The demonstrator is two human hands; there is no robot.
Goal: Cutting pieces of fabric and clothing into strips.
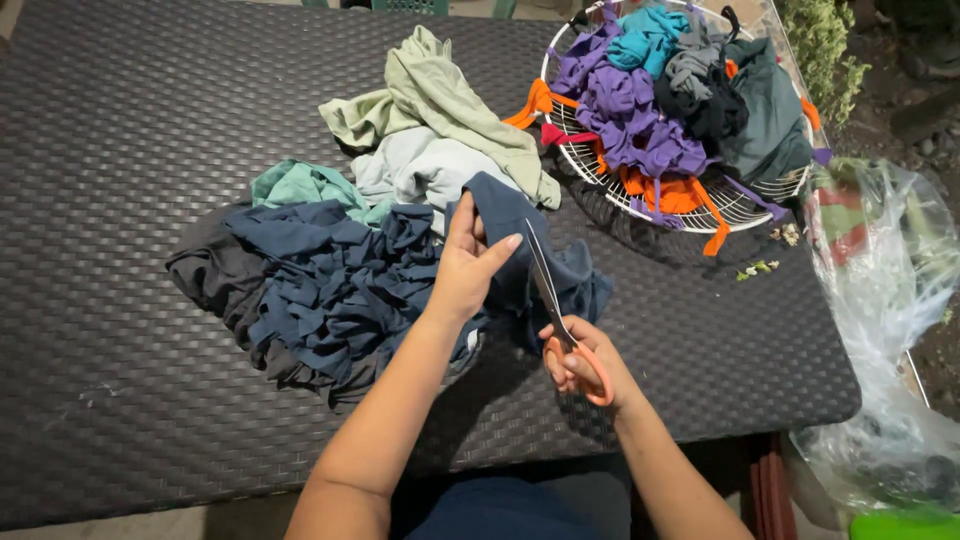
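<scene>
- our left hand [465,268] pinches a fold of dark blue fabric [520,240] between thumb and fingers, holding it up off the dark woven table [130,120]
- our right hand [580,365] is closed through the orange handles of the scissors [560,315]; the blades point up and away, lying nearly together against the raised blue cloth, just right of the left thumb
- we judge the step in hand to be cutting this blue piece into strips: the cloth is held taut and the blades sit at its edge
- the next snip, as we read it, calls for the blades to spread and bite along the fold while the left fingers stay out of their line
- left of the hands lies a heap of dark blue and grey cut cloth [300,290], with pale green and light grey garments [430,130] behind it
- a white wire basket [760,205] at the far right holds purple, orange, teal and dark scraps; a clear plastic bag [890,300] hangs beside the table
</scene>
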